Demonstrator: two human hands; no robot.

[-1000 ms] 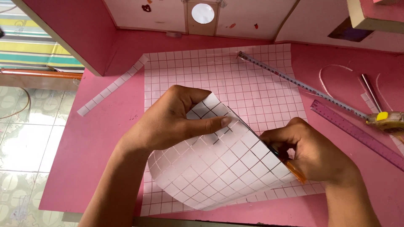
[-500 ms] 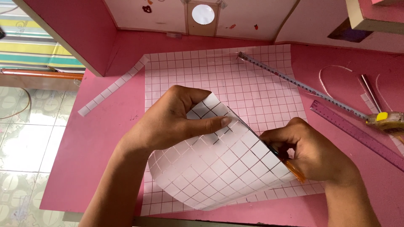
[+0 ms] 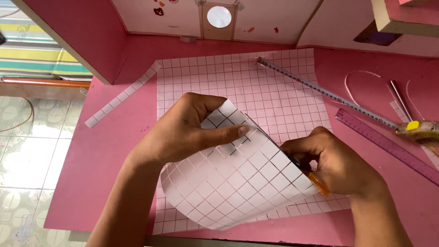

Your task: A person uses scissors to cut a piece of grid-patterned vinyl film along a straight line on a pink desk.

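Gridded pink sheet, near half curled up and folded back over flat far half | orange-handled cutter, blade laid along the fold, handle gripped

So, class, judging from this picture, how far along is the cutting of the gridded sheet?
Done: a narrow gridded strip lies loose on the pink table, and the tape measure and purple ruler lie aside. In hand: the left hand folds the gridded sheet over while the right hand holds an orange-handled cutter at the fold. Left: most of the sheet looks uncut.
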